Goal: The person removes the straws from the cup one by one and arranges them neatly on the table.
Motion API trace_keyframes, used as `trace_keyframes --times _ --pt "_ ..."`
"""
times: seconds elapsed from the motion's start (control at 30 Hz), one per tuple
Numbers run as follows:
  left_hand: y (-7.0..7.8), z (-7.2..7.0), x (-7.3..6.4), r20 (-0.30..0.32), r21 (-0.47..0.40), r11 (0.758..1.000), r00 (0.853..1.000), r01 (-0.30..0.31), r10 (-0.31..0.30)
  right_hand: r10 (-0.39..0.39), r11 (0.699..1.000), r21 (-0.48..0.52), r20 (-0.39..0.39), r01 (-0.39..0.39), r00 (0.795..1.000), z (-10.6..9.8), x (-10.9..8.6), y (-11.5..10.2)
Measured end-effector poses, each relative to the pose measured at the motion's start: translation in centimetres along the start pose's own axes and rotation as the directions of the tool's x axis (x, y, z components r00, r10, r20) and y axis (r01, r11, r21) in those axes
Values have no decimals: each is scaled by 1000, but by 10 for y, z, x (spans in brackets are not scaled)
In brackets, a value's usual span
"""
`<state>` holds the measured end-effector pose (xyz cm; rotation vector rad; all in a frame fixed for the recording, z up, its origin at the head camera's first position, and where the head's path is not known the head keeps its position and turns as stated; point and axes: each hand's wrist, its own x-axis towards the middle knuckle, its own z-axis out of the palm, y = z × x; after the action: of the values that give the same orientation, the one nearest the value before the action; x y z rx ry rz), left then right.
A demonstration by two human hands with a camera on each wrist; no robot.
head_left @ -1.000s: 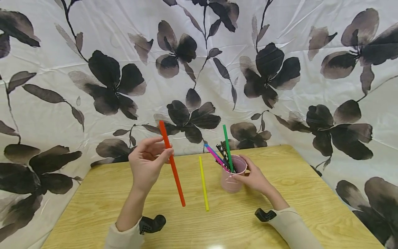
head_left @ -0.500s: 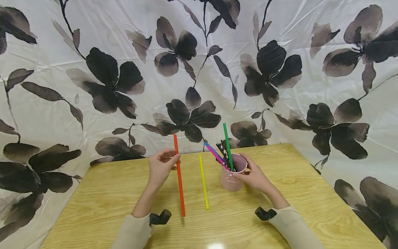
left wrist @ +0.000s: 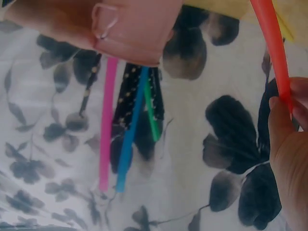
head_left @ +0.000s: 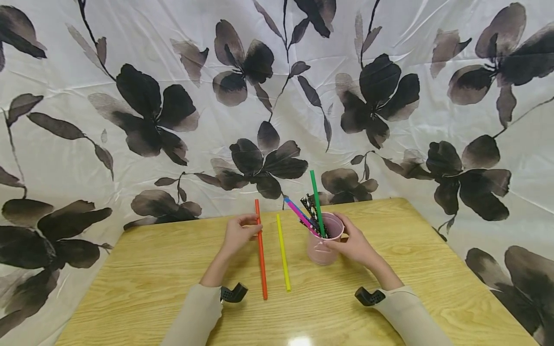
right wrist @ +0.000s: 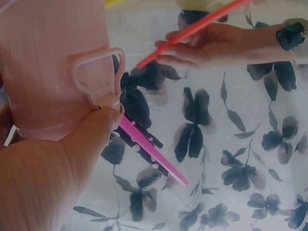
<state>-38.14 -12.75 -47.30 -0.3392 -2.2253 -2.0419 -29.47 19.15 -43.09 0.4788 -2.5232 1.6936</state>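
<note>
In the head view my left hand pinches a red straw near its far end, between thumb and fingers. The straw lies lengthwise over the table, its near end close to the wood. Just right of it a yellow straw rests on the table, nearly parallel. My right hand grips a small pink bucket from its right side, thumb at the rim by a small handle. Out of the bucket lean a green straw, a pink straw, a blue straw and several black patterned straws.
The wooden table ends at a floral cloth hanging behind it. A black wrist device sits at the left sleeve, and another black device at the right sleeve.
My left hand has moved right and lower with the red straw, which has swung from a slant to nearly parallel with the yellow one. The right hand and bucket stay in place.
</note>
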Motion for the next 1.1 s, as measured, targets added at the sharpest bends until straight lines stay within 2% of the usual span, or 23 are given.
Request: trace_keyframes --times 0.03,0.07,0.1,0.13,0.27,0.3,0.47,0.87,1.1 --pt "-2 1 2 2 19 1000 1000 16 -16 1 1000 0 3 -1 1000 0 1 0" --pt "-17 1 9 18 28 1000 1000 -8 8 1 1000 0 5 -1 1000 0 1 1" --pt "-20 2 11 22 44 999 1000 0 -1 1 1000 -1 7 -1 1000 0 2 1" --pt "-12 5 8 19 52 998 1000 19 -20 1 1000 -1 6 -1 1000 0 1 0" --pt "-21 8 12 35 81 995 997 61 -64 3 1000 0 3 -3 1000 1 -1 -1" --pt "-14 11 8 23 93 990 994 102 -105 4 1000 0 2 -4 1000 2 -1 -2" --pt "-23 14 9 37 103 980 984 168 -173 11 1000 -2 0 -11 1000 3 -5 -3" --pt "-36 18 3 43 181 969 983 171 -181 -5 1000 6 -2 5 1000 6 -14 -4" --pt "-33 25 -4 15 267 955 990 129 -138 -11 1000 -17 -8 10 1000 5 -20 -4"
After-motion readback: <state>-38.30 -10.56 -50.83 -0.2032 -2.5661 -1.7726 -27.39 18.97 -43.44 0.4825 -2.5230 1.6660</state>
